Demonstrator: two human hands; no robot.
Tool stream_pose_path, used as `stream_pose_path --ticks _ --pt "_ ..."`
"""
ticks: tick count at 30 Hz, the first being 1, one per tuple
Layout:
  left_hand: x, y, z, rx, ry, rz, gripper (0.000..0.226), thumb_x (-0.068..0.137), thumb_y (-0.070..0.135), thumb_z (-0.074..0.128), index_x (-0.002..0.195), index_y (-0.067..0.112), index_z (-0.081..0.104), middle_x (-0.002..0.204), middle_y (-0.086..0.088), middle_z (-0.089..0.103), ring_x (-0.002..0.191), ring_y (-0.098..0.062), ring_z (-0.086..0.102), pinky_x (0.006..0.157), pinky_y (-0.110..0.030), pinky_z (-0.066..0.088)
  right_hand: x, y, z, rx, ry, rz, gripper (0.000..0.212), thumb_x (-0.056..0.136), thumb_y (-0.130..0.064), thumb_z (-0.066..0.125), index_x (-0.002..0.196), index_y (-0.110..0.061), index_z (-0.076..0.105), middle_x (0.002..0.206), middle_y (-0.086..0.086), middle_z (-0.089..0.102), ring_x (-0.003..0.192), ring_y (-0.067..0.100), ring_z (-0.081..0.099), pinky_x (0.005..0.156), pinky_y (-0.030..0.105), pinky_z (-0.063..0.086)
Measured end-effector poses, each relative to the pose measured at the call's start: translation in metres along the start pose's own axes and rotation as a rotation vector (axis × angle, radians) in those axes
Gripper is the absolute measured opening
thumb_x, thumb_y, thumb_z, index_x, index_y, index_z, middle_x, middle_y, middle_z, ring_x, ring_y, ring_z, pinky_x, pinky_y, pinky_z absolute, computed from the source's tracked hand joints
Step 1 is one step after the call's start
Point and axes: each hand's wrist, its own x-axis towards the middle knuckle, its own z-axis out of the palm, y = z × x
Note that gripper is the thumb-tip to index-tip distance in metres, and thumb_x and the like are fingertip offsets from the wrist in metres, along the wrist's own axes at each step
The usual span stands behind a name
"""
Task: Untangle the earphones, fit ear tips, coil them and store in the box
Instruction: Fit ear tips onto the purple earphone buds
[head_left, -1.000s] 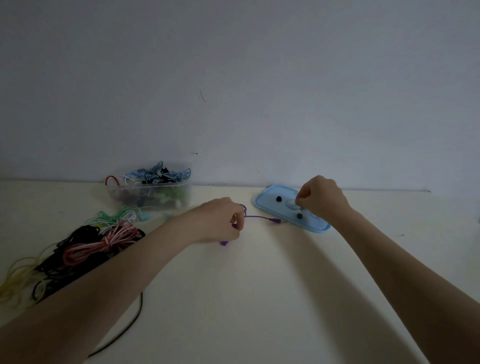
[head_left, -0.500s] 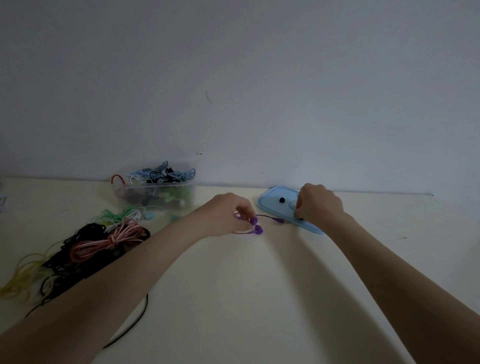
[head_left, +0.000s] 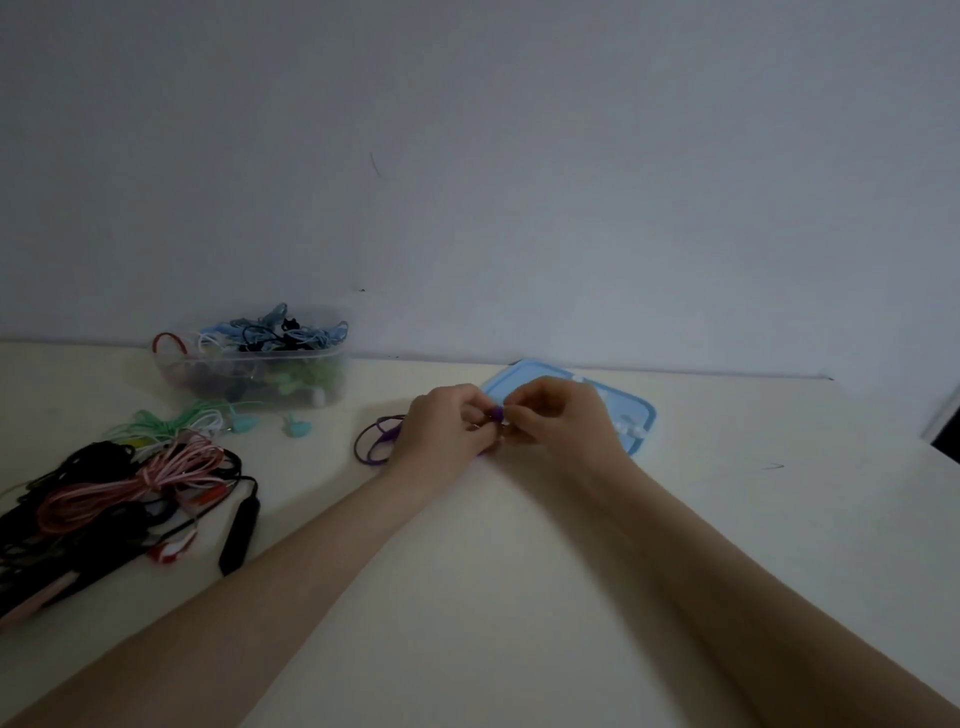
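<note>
My left hand (head_left: 447, 428) pinches a purple earbud (head_left: 496, 413) of the purple earphones, whose cable (head_left: 371, 441) loops on the table to its left. My right hand (head_left: 558, 415) meets it fingertip to fingertip, its curled fingers pinched at the bud; any ear tip between them is hidden. Behind my right hand lies the light blue lid (head_left: 636, 415) with small white ear tips (head_left: 631, 428) on it. The clear storage box (head_left: 249, 371) with coiled earphones stands at the back left.
A tangled heap of black, pink and red earphones (head_left: 119, 499) covers the left of the table, with mint green ones (head_left: 176, 423) beside the box. A wall runs along the table's far edge. The table's right edge falls off at the far right.
My right hand left the blue lid and came to my left hand. My left hand raised the purple earbud toward it. The camera tilted down, showing more of the table.
</note>
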Motion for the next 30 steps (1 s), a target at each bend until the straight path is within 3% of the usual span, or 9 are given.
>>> stream_pose_path --ticks 1,5,9,15,17,22,26,28,30 --pt "0.0006 -0.0028 0.0009 -0.019 0.01 0.009 0.013 0.078 0.007 0.069 0.083 0.019 0.065 0.07 0.007 0.064 0.069 -0.005 0.063 0.067 -0.018 0.051 -0.0004 0.0031 0.0017 0.06 0.015 0.014 0.017 0.081 0.0 0.065 0.069 -0.012 0.064 0.067 0.002 0.067 0.06 0.011 0.064 0.07 0.026 0.055" --pt "0.0018 -0.0055 -0.0012 -0.2 -0.019 0.018 0.019 0.084 0.003 0.063 0.087 0.022 0.067 0.077 0.001 0.066 0.063 -0.006 0.062 0.052 -0.01 0.045 -0.0024 0.0049 0.0004 0.265 0.0 0.026 0.009 0.082 0.002 0.063 0.076 -0.002 0.068 0.069 0.006 0.068 0.059 0.004 0.063 0.064 0.016 0.051" --pt "0.0007 -0.0068 -0.0011 -0.21 0.021 -0.002 0.01 0.083 0.008 0.066 0.084 0.019 0.068 0.068 0.004 0.066 0.05 -0.001 0.058 0.049 -0.012 0.044 -0.0039 0.0056 -0.0008 0.308 -0.015 0.041 0.014 0.08 0.002 0.065 0.074 -0.01 0.069 0.068 -0.001 0.07 0.065 0.006 0.066 0.067 0.015 0.052" --pt "0.0008 -0.0077 0.0006 -0.079 0.028 0.04 0.011 0.081 0.006 0.066 0.084 0.016 0.069 0.076 -0.003 0.068 0.065 -0.011 0.064 0.067 -0.019 0.051 -0.0043 0.0066 0.0002 0.379 -0.022 0.047 0.02 0.084 0.001 0.062 0.072 -0.013 0.071 0.069 -0.001 0.071 0.068 0.01 0.066 0.074 0.021 0.055" --pt "0.0004 -0.0066 0.0009 -0.013 0.031 0.072 0.012 0.08 0.006 0.066 0.087 0.013 0.071 0.079 -0.003 0.069 0.067 -0.009 0.063 0.071 -0.016 0.05 -0.0038 0.0071 -0.0001 0.377 -0.033 0.046 0.019 0.084 0.0 0.063 0.073 -0.012 0.072 0.07 -0.002 0.071 0.069 0.009 0.066 0.074 0.021 0.054" --pt "-0.0026 -0.0047 0.0013 0.084 0.065 0.141 0.016 0.081 0.009 0.066 0.095 0.011 0.073 0.079 -0.001 0.069 0.067 -0.002 0.059 0.064 -0.002 0.039 -0.0028 0.0067 0.0009 0.359 -0.034 0.051 0.017 0.082 -0.001 0.065 0.072 -0.013 0.072 0.071 -0.002 0.071 0.07 0.01 0.065 0.074 0.022 0.053" --pt "-0.0037 -0.0035 0.0018 0.099 0.124 0.202 0.015 0.079 0.007 0.067 0.093 0.009 0.073 0.075 0.003 0.062 0.066 -0.009 0.056 0.065 -0.009 0.04 -0.0031 0.008 0.001 0.365 -0.016 0.066 0.016 0.083 -0.001 0.064 0.073 -0.011 0.072 0.071 0.0 0.071 0.068 0.01 0.065 0.073 0.021 0.054" --pt "-0.0028 -0.0041 0.0013 0.049 0.127 0.206 0.012 0.078 0.006 0.068 0.088 0.009 0.072 0.07 0.006 0.061 0.058 -0.003 0.054 0.063 -0.015 0.044 -0.0037 0.0079 0.0001 0.399 -0.012 0.081 0.018 0.083 0.0 0.063 0.072 -0.011 0.072 0.07 -0.001 0.071 0.069 0.01 0.066 0.076 0.02 0.054" --pt "-0.0019 -0.0055 0.0012 0.05 0.12 0.217 0.009 0.078 0.007 0.069 0.085 0.011 0.073 0.066 0.009 0.06 0.052 0.002 0.053 0.059 -0.011 0.043 -0.0037 0.0076 -0.0005 0.437 -0.008 0.098 0.017 0.084 0.001 0.062 0.073 -0.008 0.071 0.071 0.0 0.072 0.072 0.012 0.067 0.078 0.02 0.055"
